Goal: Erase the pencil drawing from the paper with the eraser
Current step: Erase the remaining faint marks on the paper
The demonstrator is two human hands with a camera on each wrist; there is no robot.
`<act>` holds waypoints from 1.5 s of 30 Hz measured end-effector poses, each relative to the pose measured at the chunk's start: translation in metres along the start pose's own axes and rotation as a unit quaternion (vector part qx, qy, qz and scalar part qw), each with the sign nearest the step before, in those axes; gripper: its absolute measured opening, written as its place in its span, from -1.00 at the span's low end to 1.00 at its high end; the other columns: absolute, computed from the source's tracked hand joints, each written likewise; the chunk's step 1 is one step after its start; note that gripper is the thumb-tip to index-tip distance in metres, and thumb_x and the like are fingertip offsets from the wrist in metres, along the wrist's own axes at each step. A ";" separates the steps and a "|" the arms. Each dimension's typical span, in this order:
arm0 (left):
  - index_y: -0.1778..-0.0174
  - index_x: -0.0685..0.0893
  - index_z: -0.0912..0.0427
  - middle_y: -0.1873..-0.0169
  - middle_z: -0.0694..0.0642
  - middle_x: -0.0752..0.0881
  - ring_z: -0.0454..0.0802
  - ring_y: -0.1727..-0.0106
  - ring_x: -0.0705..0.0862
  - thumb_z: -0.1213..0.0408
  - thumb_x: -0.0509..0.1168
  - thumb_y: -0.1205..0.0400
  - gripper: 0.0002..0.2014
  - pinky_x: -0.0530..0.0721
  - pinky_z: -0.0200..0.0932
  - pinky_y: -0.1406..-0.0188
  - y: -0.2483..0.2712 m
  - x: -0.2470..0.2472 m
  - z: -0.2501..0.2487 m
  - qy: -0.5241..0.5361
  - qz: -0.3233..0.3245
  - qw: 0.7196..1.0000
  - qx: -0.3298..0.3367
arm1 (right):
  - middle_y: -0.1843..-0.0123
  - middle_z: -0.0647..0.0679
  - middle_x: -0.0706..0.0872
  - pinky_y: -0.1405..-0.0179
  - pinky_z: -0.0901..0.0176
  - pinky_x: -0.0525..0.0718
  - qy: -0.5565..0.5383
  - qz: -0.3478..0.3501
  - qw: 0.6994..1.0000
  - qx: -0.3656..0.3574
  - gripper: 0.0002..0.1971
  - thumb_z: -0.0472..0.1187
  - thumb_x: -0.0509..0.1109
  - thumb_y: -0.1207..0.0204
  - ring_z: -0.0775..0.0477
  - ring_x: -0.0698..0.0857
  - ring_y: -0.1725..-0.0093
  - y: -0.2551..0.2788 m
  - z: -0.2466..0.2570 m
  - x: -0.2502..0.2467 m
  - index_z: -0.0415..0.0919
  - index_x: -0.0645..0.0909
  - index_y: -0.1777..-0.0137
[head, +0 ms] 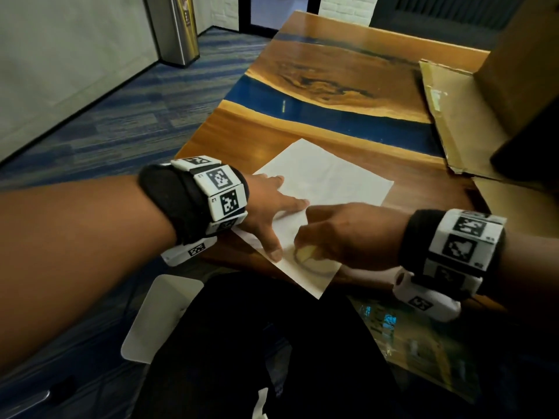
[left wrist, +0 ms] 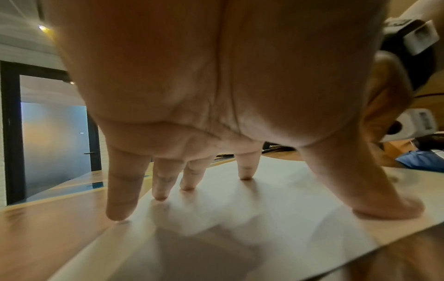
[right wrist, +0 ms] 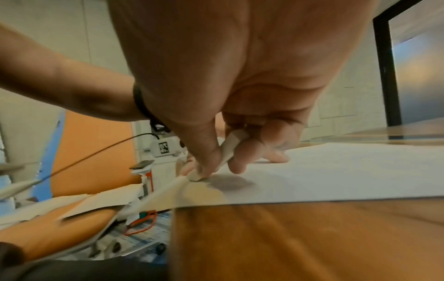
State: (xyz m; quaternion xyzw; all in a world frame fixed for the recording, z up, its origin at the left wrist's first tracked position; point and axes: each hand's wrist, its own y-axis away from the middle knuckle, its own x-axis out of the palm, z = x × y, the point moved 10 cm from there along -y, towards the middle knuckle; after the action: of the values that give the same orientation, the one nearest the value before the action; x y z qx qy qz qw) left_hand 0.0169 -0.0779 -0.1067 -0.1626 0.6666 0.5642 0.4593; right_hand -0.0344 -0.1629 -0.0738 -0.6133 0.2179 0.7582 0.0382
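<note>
A white sheet of paper (head: 326,179) lies on the wooden table (head: 242,131), one corner hanging over the near edge. My left hand (head: 272,213) is spread flat on the paper (left wrist: 276,209), straight fingers (left wrist: 245,167) and thumb pressing it down. My right hand (head: 338,234) pinches a pale eraser (head: 304,252) and holds its tip on the sheet near the front corner. A curved pencil line (head: 314,269) shows under it. In the right wrist view the eraser (right wrist: 228,152) sits between thumb and fingers, its end on the paper (right wrist: 336,171) beside a grey smudge (right wrist: 228,183).
A flattened cardboard box (head: 472,116) lies on the table's right side. A blue resin band (head: 317,110) crosses the tabletop. A metal bin (head: 175,28) stands on the carpet at the far left. My dark-clothed lap (head: 257,343) is below the table's near edge.
</note>
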 end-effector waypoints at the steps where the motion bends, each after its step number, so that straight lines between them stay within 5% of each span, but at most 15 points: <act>1: -0.67 -0.20 -0.45 -0.75 0.24 -0.12 0.36 -0.71 0.08 -0.55 0.40 -0.25 0.19 0.27 0.35 -0.61 0.000 -0.001 0.000 0.002 -0.001 1.000 -0.002 | -0.16 0.10 0.51 0.00 0.20 0.64 0.019 -0.003 0.999 0.043 -0.70 -0.02 0.25 -0.69 0.07 0.61 -0.06 0.000 -0.018 -0.005 0.11 0.54 -0.39; 4: -0.66 -0.22 -0.47 -0.75 0.24 -0.10 0.36 -0.71 0.09 -0.56 0.38 -0.24 0.19 0.25 0.36 -0.62 0.002 -0.001 0.000 0.008 -0.003 1.000 -0.006 | -0.15 0.03 0.51 0.04 0.09 0.65 0.087 -0.035 0.981 0.168 -0.71 -0.01 0.22 -0.70 -0.03 0.64 -0.04 0.009 -0.065 -0.019 0.09 0.51 -0.39; 8: -0.65 -0.22 -0.50 -0.72 0.23 -0.01 0.33 -0.69 0.12 -0.56 0.42 -0.22 0.21 0.32 0.32 -0.58 0.002 -0.001 0.001 0.001 -0.011 1.000 -0.009 | -0.18 0.03 0.53 -0.01 0.07 0.67 0.013 -0.001 1.000 0.006 -0.70 -0.02 0.23 -0.69 -0.03 0.64 -0.01 0.003 0.011 0.008 0.09 0.51 -0.40; 9: -0.65 -0.21 -0.50 -0.71 0.22 0.02 0.32 -0.68 0.14 -0.56 0.42 -0.21 0.21 0.35 0.32 -0.57 0.002 -0.002 0.001 -0.003 -0.011 1.000 -0.009 | -0.18 0.04 0.52 0.00 0.08 0.66 0.009 0.007 1.000 0.017 -0.69 0.00 0.22 -0.69 -0.02 0.63 -0.02 0.004 0.006 0.009 0.10 0.51 -0.41; 13: -0.65 -0.20 -0.50 -0.69 0.16 0.06 0.30 -0.67 0.17 -0.54 0.42 -0.24 0.19 0.36 0.34 -0.55 0.006 -0.002 0.000 0.004 -0.004 1.000 -0.011 | -0.09 0.05 0.49 0.15 0.12 0.58 0.091 -0.031 0.970 0.225 -0.71 0.04 0.19 -0.70 -0.03 0.61 0.03 0.017 -0.083 -0.018 0.08 0.50 -0.37; 18: -0.65 -0.21 -0.50 -0.71 0.15 -0.03 0.29 -0.71 0.05 -0.48 0.47 -0.26 0.19 0.27 0.35 -0.60 0.011 0.002 -0.001 -0.004 -0.003 1.000 0.000 | -0.13 0.09 0.52 0.00 0.12 0.66 -0.021 0.012 0.994 0.104 -0.73 0.07 0.20 -0.69 0.05 0.63 -0.02 0.014 -0.029 0.005 0.13 0.51 -0.35; 22: -0.65 -0.19 -0.51 -0.72 0.10 -0.04 0.26 -0.72 0.05 -0.53 0.41 -0.27 0.15 0.27 0.34 -0.60 0.017 0.003 -0.004 0.012 -0.006 1.000 -0.004 | -0.03 0.11 0.53 0.05 0.09 0.61 0.067 -0.024 0.961 0.267 -0.75 0.12 0.17 -0.70 0.01 0.57 0.01 0.031 -0.108 -0.016 0.13 0.53 -0.27; 25: -0.63 -0.08 -0.56 -0.71 0.06 0.03 0.25 -0.69 0.15 -0.65 0.25 -0.28 0.03 0.32 0.32 -0.57 0.024 0.003 -0.004 0.037 -0.003 0.999 -0.008 | 0.01 0.08 0.61 -0.01 -0.03 0.66 0.054 -0.029 0.946 0.318 -0.82 0.11 0.21 -0.66 -0.03 0.59 0.04 0.044 -0.134 -0.014 0.12 0.56 -0.13; 29: -0.61 0.17 -0.56 -0.54 0.03 0.31 0.14 -0.52 0.39 -0.60 0.19 -0.40 -0.18 0.43 0.13 -0.47 0.035 -0.003 -0.005 0.039 -0.004 0.999 -0.003 | 0.13 0.15 0.66 0.20 0.14 0.55 -0.033 -0.069 0.943 0.324 -0.94 0.02 0.30 -0.66 0.00 0.63 0.12 0.053 -0.130 -0.017 0.12 0.56 -0.04; 33: -0.62 0.41 -0.27 -0.40 -0.04 0.58 0.00 -0.30 0.53 -0.33 0.29 -0.59 -0.34 0.41 -0.13 -0.09 0.032 -0.040 -0.015 0.014 -0.069 0.997 0.015 | 0.12 0.17 0.70 0.17 0.11 0.69 -0.083 -0.103 0.948 0.288 -0.95 0.04 0.29 -0.67 0.09 0.67 0.18 0.049 -0.114 -0.027 0.16 0.57 -0.05; 36: -0.65 0.41 -0.08 -0.45 0.04 0.53 0.08 -0.39 0.52 -0.23 0.35 -0.61 -0.30 0.43 -0.15 -0.08 0.015 -0.065 -0.025 -0.024 -0.130 0.991 0.022 | 0.14 0.19 0.68 0.27 0.27 0.52 -0.074 -0.118 0.953 0.269 -0.94 0.06 0.29 -0.68 0.19 0.62 0.20 0.040 -0.105 -0.034 0.18 0.58 -0.02; 40: -0.59 0.44 0.01 -0.48 0.07 0.46 0.16 -0.41 0.51 -0.29 0.46 -0.46 -0.18 0.59 0.10 -0.33 -0.010 -0.051 -0.030 -0.003 -0.109 0.993 0.036 | 0.04 0.12 0.69 0.30 0.44 0.43 -0.116 -0.155 0.942 0.273 -0.87 -0.07 0.35 -0.68 0.20 0.61 0.16 0.041 -0.105 -0.042 0.01 0.61 -0.17; 45: -0.69 0.21 -0.27 -0.53 0.06 0.35 0.16 -0.49 0.35 -0.49 0.36 -0.40 -0.05 0.52 0.14 -0.37 -0.014 -0.036 -0.011 -0.029 -0.096 0.995 0.008 | 0.01 0.09 0.72 0.19 0.30 0.56 -0.078 -0.122 0.948 0.285 -0.84 0.00 0.37 -0.64 0.07 0.65 0.09 0.044 -0.111 -0.038 0.02 0.66 -0.14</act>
State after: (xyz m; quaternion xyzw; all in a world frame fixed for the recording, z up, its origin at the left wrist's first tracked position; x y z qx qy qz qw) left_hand 0.0410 -0.1025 -0.0871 -0.2058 0.6390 0.5161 0.5320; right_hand 0.0616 -0.2360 -0.0424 -0.5375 0.3445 0.6998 0.3204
